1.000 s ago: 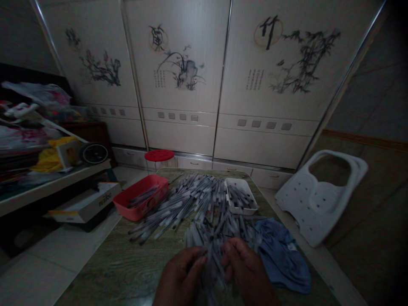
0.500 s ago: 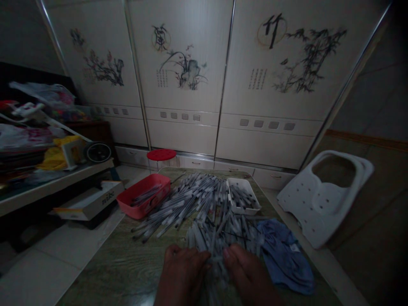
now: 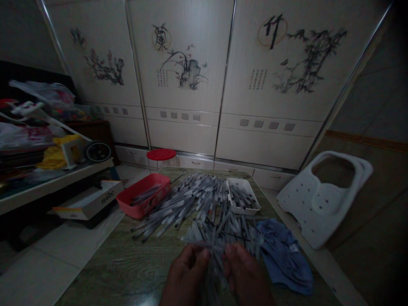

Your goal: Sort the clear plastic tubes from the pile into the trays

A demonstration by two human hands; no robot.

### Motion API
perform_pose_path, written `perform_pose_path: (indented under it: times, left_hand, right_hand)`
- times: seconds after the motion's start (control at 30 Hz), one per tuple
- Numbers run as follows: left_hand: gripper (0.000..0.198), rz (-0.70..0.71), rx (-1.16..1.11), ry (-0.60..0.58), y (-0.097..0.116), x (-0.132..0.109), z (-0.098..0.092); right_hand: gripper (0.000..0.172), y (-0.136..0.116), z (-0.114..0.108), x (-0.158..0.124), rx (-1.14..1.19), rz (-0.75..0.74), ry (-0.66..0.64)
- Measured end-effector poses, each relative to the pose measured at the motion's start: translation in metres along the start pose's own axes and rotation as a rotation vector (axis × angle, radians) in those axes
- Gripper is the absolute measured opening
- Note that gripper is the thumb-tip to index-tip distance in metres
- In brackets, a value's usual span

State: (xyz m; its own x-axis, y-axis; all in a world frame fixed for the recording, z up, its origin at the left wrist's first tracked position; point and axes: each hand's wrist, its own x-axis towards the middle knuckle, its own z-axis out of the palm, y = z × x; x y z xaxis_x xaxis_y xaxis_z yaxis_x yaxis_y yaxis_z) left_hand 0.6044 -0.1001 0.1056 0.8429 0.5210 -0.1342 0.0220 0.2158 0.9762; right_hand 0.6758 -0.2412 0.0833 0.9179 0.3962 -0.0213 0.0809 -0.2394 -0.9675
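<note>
My left hand is closed, thumb and fingers pinching a clear pen that lies crosswise and sticks out past the fingers to the left. My right hand is closed at the pen's other end, its fingertips partly hidden and blurred. Beneath and just beyond both hands spreads a loose heap of clear pens, some with dark parts. A larger pile of pens with dark ends covers the far middle of the table.
On the wooden-topped table stand a red basket at left and a white tray at right, both with pens inside. A blue cloth lies at the right edge. Beyond are a red stool and a folded white chair.
My left hand has turned so its thumb shows on top, and the pen between my hands has risen slightly and now juts out to the left. The pens, basket and tray look unmoved.
</note>
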Motion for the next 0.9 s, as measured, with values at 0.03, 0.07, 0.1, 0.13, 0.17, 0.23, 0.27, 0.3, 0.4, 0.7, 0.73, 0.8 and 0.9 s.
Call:
perform_pose_path:
  times: [0.03, 0.07, 0.1, 0.13, 0.17, 0.23, 0.27, 0.3, 0.4, 0.7, 0.73, 0.8, 0.9]
  left_hand:
    - [0.033, -0.084, -0.152, -0.032, -0.004, 0.002, 0.002]
    - [0.042, -0.14, -0.283, -0.054, -0.008, 0.004, 0.003]
    - [0.048, -0.18, -0.379, -0.065, -0.011, 0.007, 0.002]
    - [0.049, -0.209, -0.445, -0.066, -0.014, 0.009, 0.002]
    - [0.047, -0.232, -0.491, -0.066, -0.016, 0.012, 0.0]
    - [0.04, -0.266, -0.558, -0.072, -0.018, 0.014, -0.003]
    - [0.037, -0.273, -0.586, -0.081, -0.017, 0.015, -0.003]
    - [0.035, -0.274, -0.615, -0.093, -0.017, 0.014, -0.004]
    - [0.032, -0.271, -0.656, -0.113, -0.014, 0.012, -0.004]
    - [0.038, -0.257, -0.61, -0.088, -0.012, 0.011, -0.002]
    - [0.037, -0.258, -0.619, -0.084, -0.013, 0.011, -0.002]
    - [0.036, -0.258, -0.621, -0.094, -0.015, 0.012, -0.002]
    - [0.036, -0.255, -0.594, -0.129, -0.018, 0.013, -0.002]
  right_hand:
    - [0.056, 0.0, 0.007, -0.002, 0.054, 0.078, -0.028]
    - [0.057, 0.0, 0.012, -0.005, 0.11, 0.147, -0.044]
    - [0.058, -0.001, 0.017, -0.006, 0.15, 0.183, -0.052]
    - [0.058, -0.002, 0.021, -0.008, 0.166, 0.175, -0.059]
    - [0.059, -0.003, 0.023, -0.009, 0.153, 0.137, -0.063]
    - [0.059, -0.006, 0.023, -0.01, 0.057, 0.005, -0.074]
    - [0.059, -0.008, 0.022, -0.01, -0.005, -0.066, -0.078]
    - [0.058, -0.009, 0.022, -0.01, -0.057, -0.116, -0.075]
    - [0.06, -0.011, 0.021, -0.01, -0.054, -0.09, -0.091]
    - [0.06, -0.006, 0.018, -0.007, 0.002, -0.084, -0.198]
    - [0.059, -0.006, 0.019, -0.007, 0.031, -0.082, -0.18]
    - [0.059, -0.007, 0.02, -0.008, 0.113, -0.007, -0.163]
    - [0.064, -0.008, 0.021, -0.01, 0.131, 0.083, -0.188]
